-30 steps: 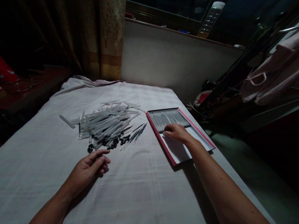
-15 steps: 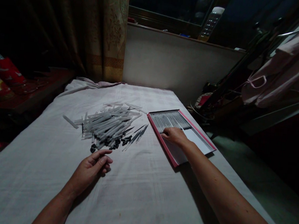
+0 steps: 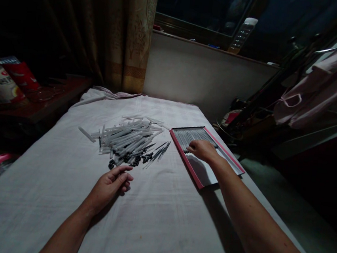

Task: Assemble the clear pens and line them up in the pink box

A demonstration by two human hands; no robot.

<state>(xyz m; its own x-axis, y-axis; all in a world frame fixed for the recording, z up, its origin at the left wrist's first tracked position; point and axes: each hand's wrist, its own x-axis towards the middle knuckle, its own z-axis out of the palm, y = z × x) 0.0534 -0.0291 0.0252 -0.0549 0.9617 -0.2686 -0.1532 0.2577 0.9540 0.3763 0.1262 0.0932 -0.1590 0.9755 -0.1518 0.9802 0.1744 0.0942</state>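
Observation:
A loose heap of clear plastic pen tubes (image 3: 128,137) lies on the white cloth, with thin dark refills (image 3: 157,152) and small black caps (image 3: 129,160) at its near edge. To its right is a shallow pink-rimmed tray (image 3: 202,177) holding a row of tubes (image 3: 193,135) at its far end. My right hand (image 3: 202,149) rests palm down inside the tray, fingertips on that row, fingers together. My left hand (image 3: 111,184) lies on the cloth just short of the black caps, fingers loosely curled and apart, holding nothing.
The table (image 3: 152,228) is covered by a white cloth and ends close behind the tray on the right. A curtain (image 3: 132,35) hangs at the back, a bottle (image 3: 242,30) stands on the window ledge, and red packets (image 3: 21,76) sit on a dark shelf at left.
The view has shifted a little, so everything sits slightly further right. My right hand has edged along the tubes in the tray. My left hand stays put.

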